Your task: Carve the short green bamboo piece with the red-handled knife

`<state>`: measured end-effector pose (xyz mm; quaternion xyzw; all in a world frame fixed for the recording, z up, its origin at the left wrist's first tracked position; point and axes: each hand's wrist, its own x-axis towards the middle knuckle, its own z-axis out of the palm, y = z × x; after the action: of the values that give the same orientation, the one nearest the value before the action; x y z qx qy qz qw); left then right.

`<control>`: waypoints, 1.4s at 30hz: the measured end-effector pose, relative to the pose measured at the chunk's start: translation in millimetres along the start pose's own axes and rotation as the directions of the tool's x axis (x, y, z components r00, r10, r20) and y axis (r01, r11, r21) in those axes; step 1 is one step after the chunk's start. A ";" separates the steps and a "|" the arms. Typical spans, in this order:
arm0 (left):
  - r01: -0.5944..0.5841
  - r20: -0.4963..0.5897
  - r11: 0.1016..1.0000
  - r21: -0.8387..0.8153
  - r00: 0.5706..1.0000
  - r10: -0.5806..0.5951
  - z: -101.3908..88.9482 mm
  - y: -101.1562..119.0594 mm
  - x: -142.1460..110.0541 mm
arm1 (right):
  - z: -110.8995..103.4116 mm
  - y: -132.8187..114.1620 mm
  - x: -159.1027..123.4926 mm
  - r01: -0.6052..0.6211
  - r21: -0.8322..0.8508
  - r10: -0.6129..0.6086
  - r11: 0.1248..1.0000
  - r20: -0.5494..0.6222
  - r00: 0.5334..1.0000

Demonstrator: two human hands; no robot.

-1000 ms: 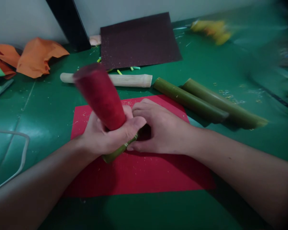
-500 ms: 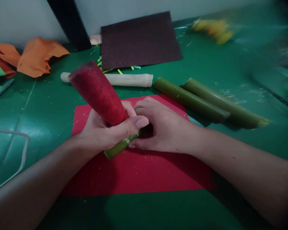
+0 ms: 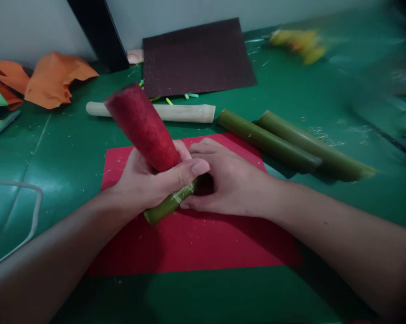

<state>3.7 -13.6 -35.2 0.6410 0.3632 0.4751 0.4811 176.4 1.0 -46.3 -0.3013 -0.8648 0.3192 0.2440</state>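
My left hand (image 3: 155, 182) is wrapped round a thick red handle (image 3: 142, 126), which leans up and to the left; the tool's working end is hidden behind my fingers. Beneath it lies a short green bamboo piece (image 3: 164, 210) with pale cut lines scratched into its skin. My right hand (image 3: 230, 180) curls over the far part of this bamboo piece, thumb on the near side, with most of its fingers hidden. Both hands meet above a red sheet (image 3: 203, 247) sprinkled with fine shavings.
Two green bamboo lengths (image 3: 270, 141) lie at the right, and a pale peeled stick (image 3: 189, 112) lies beyond my hands. Behind it is a dark brown sheet (image 3: 198, 58). Crumpled orange paper (image 3: 54, 81) and a white cable (image 3: 37, 207) are at the left.
The red handle has tipped slightly to the right and lower. A little more of the scratched bamboo shows below my left hand. My right hand has hardly moved.
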 end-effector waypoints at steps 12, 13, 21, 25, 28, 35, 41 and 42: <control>0.027 0.122 0.999 0.019 0.992 -0.029 -5.1 1.3 -0.8 | -2.7 -1.4 1.3 -0.025 -0.006 0.025 1.000 0.043 0.999; 0.027 0.096 1.000 0.013 0.995 -0.028 -4.6 1.3 -1.1 | -2.0 -1.1 1.3 -0.020 -0.005 0.020 1.000 0.032 0.999; 0.029 0.056 0.997 0.065 0.998 -0.033 -5.0 2.2 -4.9 | -2.2 0.9 2.1 -0.029 -0.025 0.030 0.999 0.035 0.999; 0.005 0.042 0.999 0.054 0.999 -0.007 -4.0 0.1 -4.3 | -3.4 1.2 2.6 -0.033 -0.031 0.034 0.999 0.026 0.999; -0.023 0.019 0.999 0.042 1.000 0.022 -2.6 -1.3 -3.6 | -3.7 0.5 2.5 -0.040 -0.024 0.040 0.999 0.021 0.999; -0.057 0.022 0.998 0.030 0.998 0.056 -3.8 0.3 -5.2 | -4.1 0.4 2.1 -0.024 -0.002 0.024 1.000 0.007 1.000; -0.104 0.037 0.990 0.094 0.994 0.101 -5.8 -1.2 -3.9 | -3.7 0.3 1.7 -0.032 -0.017 0.032 0.999 0.017 0.999; -0.104 0.039 0.990 0.097 0.994 0.100 -5.7 -1.2 -3.2 | -3.6 0.2 1.6 -0.032 -0.019 0.032 0.999 0.015 0.999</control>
<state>-2.7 -14.6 -36.7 0.6898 0.3447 0.4694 0.4301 177.6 3.7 -43.7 -0.3148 -0.8648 0.3170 0.2292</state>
